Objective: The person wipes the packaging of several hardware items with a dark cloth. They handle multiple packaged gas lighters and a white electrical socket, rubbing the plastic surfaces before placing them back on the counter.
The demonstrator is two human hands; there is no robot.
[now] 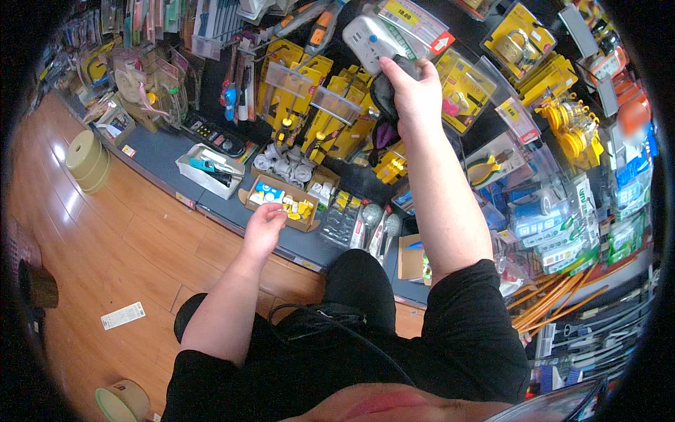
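My right hand (419, 97) is raised to the hanging goods and grips a dark grey cloth (387, 95). Just beyond the cloth hangs a white power strip (364, 39) in a package, its lower end near my thumb. Lower down, my left hand (265, 229) is at the front edge of a small cardboard box (300, 224) on the bottom shelf. Its fingers are curled together; whether something small is between them cannot be made out. Yellow and white small items (298, 208) lie in that box, along with a blue-and-white pack (268, 192).
Left along the dark shelf (158, 158) are a white box (203, 179) and a black remote-like device (216, 134). Carded padlocks (514, 47) and pliers (488, 169) hang at right. A beige stool (87, 161) and a paper slip (123, 315) are on the wooden floor.
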